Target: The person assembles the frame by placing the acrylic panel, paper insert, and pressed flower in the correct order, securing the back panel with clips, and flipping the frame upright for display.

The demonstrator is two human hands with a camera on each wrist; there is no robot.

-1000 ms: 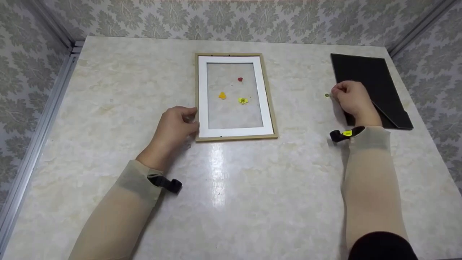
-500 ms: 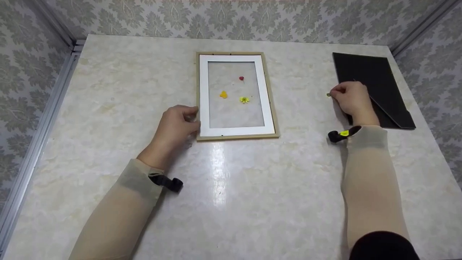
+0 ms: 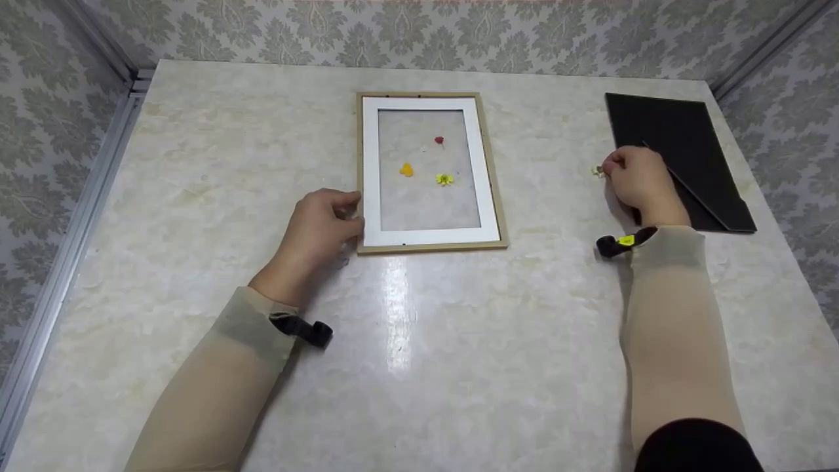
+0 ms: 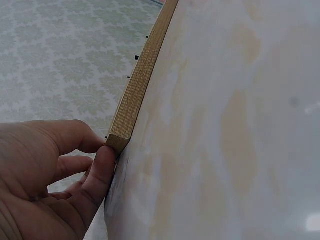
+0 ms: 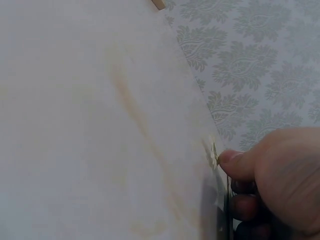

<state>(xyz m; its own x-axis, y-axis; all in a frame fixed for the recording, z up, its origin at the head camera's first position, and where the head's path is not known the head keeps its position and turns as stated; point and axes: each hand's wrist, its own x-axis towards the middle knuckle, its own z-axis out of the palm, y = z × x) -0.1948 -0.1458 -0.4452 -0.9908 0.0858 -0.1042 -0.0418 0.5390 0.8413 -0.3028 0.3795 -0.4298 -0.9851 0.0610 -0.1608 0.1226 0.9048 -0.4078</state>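
A wooden picture frame (image 3: 429, 172) with a white mat lies flat at the table's middle back; on its glass sit a red flower (image 3: 438, 140), an orange flower (image 3: 406, 170) and a yellow flower (image 3: 444, 179). My left hand (image 3: 324, 223) touches the frame's near left corner (image 4: 119, 141) with thumb and fingers curled against it. My right hand (image 3: 639, 177) pinches a small pale dried flower (image 3: 597, 171) at the fingertips (image 5: 226, 159), just above the table beside the black backing board (image 3: 682, 157).
The marble table (image 3: 419, 341) fills the view, with patterned walls on three sides and a metal rail (image 3: 72, 216) along the left edge. The black backing board lies at the back right.
My right hand has closed its fingertips on the small flower that lay just left of it on the table. The left hand and the frame have stayed in place.
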